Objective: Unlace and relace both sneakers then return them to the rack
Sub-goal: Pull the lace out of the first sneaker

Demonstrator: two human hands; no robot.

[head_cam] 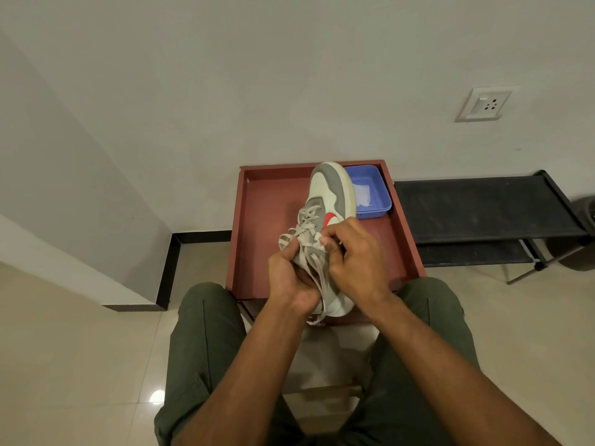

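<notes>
While we keep the sneaker (325,220) lifted at frame centre over the red tray (267,204), toe pointing up-frame, left hand (289,278) grips tongue & laces (304,226), right hand (357,252) pinches a lace at the top eyelets. We reckon it's light w/ a soft upper, floppy laces; best held by the collar

We hold a sneaker (328,201) over a tray (267,201), toe toward the wall (289,75). A tub (376,188) sits in the tray's far right corner. Right of the tray stands a rack (483,204).
</notes>
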